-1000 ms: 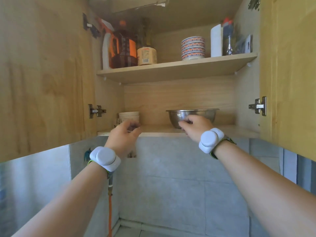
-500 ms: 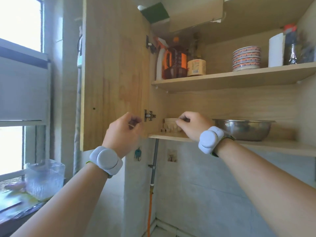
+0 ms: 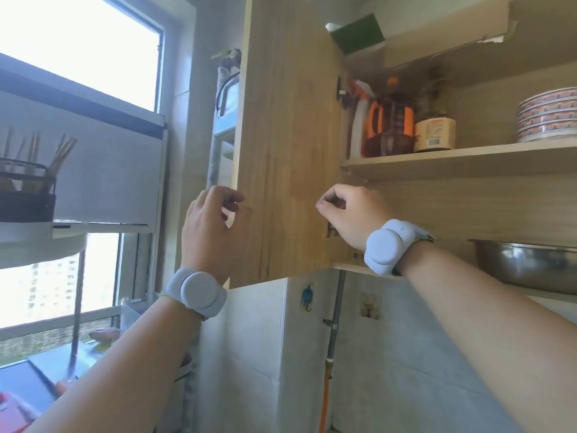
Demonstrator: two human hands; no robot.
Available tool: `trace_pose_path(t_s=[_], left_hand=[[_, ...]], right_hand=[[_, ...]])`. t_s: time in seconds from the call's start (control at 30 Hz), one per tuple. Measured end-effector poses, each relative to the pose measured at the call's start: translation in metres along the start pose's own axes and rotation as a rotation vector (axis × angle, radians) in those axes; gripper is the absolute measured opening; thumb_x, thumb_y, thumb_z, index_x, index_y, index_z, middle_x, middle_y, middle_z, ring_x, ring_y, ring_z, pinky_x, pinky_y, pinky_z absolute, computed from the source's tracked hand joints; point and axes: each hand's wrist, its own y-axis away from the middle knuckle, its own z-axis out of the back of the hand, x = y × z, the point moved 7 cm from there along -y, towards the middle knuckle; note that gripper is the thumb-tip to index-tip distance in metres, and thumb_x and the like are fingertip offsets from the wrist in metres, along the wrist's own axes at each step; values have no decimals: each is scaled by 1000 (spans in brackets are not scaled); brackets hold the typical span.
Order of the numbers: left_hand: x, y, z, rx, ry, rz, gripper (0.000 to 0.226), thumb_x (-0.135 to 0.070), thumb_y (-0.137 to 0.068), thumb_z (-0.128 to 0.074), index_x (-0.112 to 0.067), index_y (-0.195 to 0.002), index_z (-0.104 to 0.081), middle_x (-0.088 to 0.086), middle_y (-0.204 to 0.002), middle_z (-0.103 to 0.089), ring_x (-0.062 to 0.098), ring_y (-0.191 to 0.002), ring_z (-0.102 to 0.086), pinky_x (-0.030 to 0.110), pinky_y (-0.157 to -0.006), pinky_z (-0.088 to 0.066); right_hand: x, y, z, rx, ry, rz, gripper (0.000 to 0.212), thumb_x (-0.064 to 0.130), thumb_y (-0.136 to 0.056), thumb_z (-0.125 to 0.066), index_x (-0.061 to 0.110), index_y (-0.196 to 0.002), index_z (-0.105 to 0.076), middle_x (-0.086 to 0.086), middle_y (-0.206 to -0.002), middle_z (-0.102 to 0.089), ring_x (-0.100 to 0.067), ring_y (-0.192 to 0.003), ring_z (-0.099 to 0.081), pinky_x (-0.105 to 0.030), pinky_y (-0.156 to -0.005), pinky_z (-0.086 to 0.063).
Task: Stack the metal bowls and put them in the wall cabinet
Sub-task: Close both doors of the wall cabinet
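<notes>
The stacked metal bowls (image 3: 527, 260) stand on the lower shelf (image 3: 349, 267) of the open wall cabinet, at the right edge of the view, with no hand on them. My right hand (image 3: 352, 214) is well left of the bowls, fingers curled shut and holding nothing, in front of the left door's hinge side. My left hand (image 3: 212, 220) hovers at the free edge of the open left door (image 3: 287, 151), fingers half curled and apart. Whether it touches the door I cannot tell.
The upper shelf (image 3: 452, 157) carries bottles (image 3: 387, 120), a jar (image 3: 434, 132) and a stack of patterned bowls (image 3: 549, 115). A window (image 3: 78, 51) and a rack with chopsticks (image 3: 28, 182) are on the left. A pipe (image 3: 334, 323) runs down the tiled wall below.
The view has swung left, so the metal bowls now sit at the right edge. Both hands have moved left, away from the bowls and toward the open left door.
</notes>
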Motion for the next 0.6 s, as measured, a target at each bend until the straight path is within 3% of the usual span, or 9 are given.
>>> trace_pose_path(t_s=[0.1,0.2,0.33,0.47,0.53,0.6], left_hand=[[29,-3,-2,-10,56,134,22,-33,-99,-57,-30,-120,-61,-9,-116,-56,18,-102,-59,36,-90,-48],[52,0,-21,166,291,313,31,-43,-102,-44,-41,-128,-62,-11,-129,-62,13,-113,-65,46,-97,-55],[65,9,-34,284,524,470,36,-51,-103,-36,-60,-123,-64,-17,-119,-75,13,-112,-71,38,-88,-57],[66,7,-40,270,606,533,36,-52,-103,-40,-58,-121,-69,-20,-118,-77,13,-111,-72,38,-88,-58],[63,5,-44,296,613,525,37,-50,-103,-39,-56,-122,-70,-17,-117,-78,16,-107,-72,38,-84,-59],[60,6,-47,325,619,518,37,-51,-103,-38,-54,-122,-70,-10,-120,-77,23,-111,-71,44,-90,-61]], right_hand=[[12,-3,-13,-5,-15,37,16,34,-94,-61,25,-87,-71,14,-79,-69,-1,-70,-60,-18,-59,-40],[16,-4,-22,1,-2,56,16,35,-95,-61,24,-90,-71,11,-86,-71,-1,-73,-59,-12,-60,-39],[15,-5,-33,15,19,86,18,35,-96,-61,22,-93,-72,8,-92,-72,0,-72,-56,-14,-61,-38],[9,-4,-37,21,30,71,19,35,-97,-61,21,-95,-72,6,-93,-72,0,-70,-54,-14,-62,-39],[6,-5,-36,19,25,58,19,36,-97,-62,20,-95,-73,6,-91,-72,1,-70,-54,-13,-62,-39],[2,-5,-34,15,21,46,20,37,-97,-62,20,-96,-73,9,-88,-70,2,-70,-53,-13,-61,-37]])
